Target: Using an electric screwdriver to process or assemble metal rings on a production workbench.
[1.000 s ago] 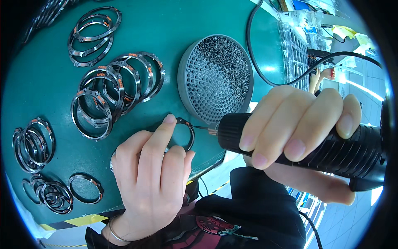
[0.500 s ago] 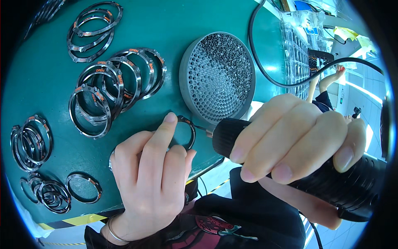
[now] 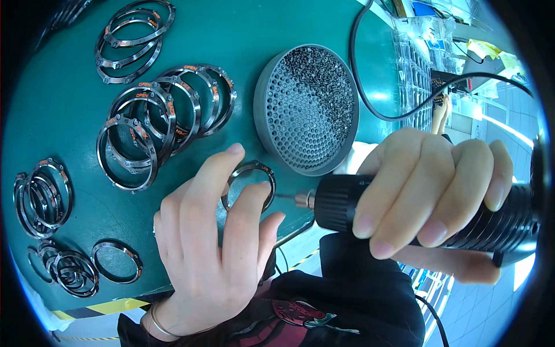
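Observation:
My left hand [image 3: 214,243] steadies a small dark metal ring [image 3: 270,173] with orange marks, its fingers bent around and through it. The ring is tilted up on the green table, and fingers hide part of its lower side. My right hand [image 3: 428,191] is wrapped round a black corded electric screwdriver [image 3: 341,199], held nearly level. Its thin bit [image 3: 285,196] points left, with the tip at the ring's right edge. Whether the tip touches a screw is too small to tell. Just beyond the ring stands a round grey screw tray [image 3: 263,124] with many holes and a heap of tiny screws.
Overlapping metal rings [image 3: 156,124] lie left of the tray, with further piles at the far left [image 3: 139,43] and near left [image 3: 75,274]. A black cable [image 3: 361,95] curves around the tray's right. Clear plastic trays [image 3: 407,75] line the right edge. Another person's arm [image 3: 442,113] shows beyond.
The screwdriver and my right hand have shifted right and tipped closer to level. My left fingers have spread a little, and the ring shows more fully, slightly turned.

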Motion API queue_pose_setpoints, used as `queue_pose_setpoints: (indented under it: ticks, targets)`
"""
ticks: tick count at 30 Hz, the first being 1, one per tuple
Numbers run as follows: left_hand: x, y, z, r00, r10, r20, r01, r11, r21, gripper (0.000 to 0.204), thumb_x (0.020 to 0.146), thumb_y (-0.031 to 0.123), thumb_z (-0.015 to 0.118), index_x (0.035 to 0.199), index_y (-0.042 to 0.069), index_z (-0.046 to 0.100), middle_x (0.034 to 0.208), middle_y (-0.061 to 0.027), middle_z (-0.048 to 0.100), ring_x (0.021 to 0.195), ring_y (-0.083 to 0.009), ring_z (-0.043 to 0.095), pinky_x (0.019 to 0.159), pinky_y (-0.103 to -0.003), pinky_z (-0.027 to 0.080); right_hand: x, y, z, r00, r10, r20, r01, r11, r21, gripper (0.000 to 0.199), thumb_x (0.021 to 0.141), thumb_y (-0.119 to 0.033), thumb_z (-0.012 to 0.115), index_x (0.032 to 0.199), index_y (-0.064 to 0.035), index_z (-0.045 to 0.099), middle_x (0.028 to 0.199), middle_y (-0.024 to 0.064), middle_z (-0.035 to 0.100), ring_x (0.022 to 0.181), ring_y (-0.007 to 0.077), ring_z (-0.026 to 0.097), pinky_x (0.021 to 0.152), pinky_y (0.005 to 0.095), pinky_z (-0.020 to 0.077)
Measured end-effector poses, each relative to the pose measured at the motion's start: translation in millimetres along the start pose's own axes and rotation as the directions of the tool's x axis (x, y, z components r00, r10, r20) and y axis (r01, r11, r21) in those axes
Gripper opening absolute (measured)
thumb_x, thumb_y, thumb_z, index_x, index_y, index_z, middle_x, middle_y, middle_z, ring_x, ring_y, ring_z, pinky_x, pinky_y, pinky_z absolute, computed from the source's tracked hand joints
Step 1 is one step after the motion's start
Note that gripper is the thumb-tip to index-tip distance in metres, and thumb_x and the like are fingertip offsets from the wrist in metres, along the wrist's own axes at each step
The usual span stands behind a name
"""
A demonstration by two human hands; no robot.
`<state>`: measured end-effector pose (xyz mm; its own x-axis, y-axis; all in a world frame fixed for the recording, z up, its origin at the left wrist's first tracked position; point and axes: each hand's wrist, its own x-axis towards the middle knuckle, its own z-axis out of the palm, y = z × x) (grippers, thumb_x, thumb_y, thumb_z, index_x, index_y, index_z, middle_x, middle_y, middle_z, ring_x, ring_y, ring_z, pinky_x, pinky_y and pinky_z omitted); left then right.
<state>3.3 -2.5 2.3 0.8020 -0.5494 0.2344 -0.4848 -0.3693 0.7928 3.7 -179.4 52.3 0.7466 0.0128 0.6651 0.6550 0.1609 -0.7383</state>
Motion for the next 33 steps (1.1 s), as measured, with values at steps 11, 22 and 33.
queue_pose_setpoints:
  ticks: [11, 22, 33]
  targets:
    - [0, -3, -3, 0.996, 0.07, -0.049, -0.07, 0.998, 0.001, 0.02, 0.066, 0.011, 0.078, 0.083, 0.01, 0.068, 0.118, -0.0124, 0.059, 0.09, -0.0263, 0.055, 0.065, -0.034, 0.039, 7, -27, -11, 0.956, 0.227, -0.184, -0.212, 0.973, 0.094, 0.05, 0.087, -0.045, 0.063, 0.093, -0.0029, 0.037, 0.075, 0.0102, 0.056, 0.045, 0.017, 0.061, 0.036, 0.0251, 0.0527]
    - [2, 1, -9, 0.998, 0.066, -0.003, -0.065, 0.994, 0.083, 0.02, 0.067, 0.017, 0.078, 0.083, 0.008, 0.07, 0.116, -0.0133, 0.06, 0.095, -0.0292, 0.055, 0.077, -0.037, 0.045, 5, -28, -11, 0.952, 0.244, -0.187, -0.224, 0.967, 0.121, 0.045, 0.086, -0.039, 0.065, 0.09, -0.0051, 0.036, 0.071, 0.0088, 0.054, 0.043, 0.0168, 0.06, 0.035, 0.0255, 0.0526]
    - [1, 2, -12, 0.998, 0.051, 0.047, -0.055, 0.993, 0.105, 0.024, 0.069, 0.021, 0.077, 0.087, 0.008, 0.07, 0.118, -0.0137, 0.06, 0.1, -0.0302, 0.056, 0.084, -0.04, 0.041, -2, -15, -15, 0.98, 0.168, -0.108, -0.14, 0.964, 0.225, 0.047, 0.086, -0.04, 0.065, 0.09, -0.0044, 0.035, 0.07, 0.009, 0.052, 0.041, 0.0167, 0.058, 0.032, 0.0255, 0.0502]
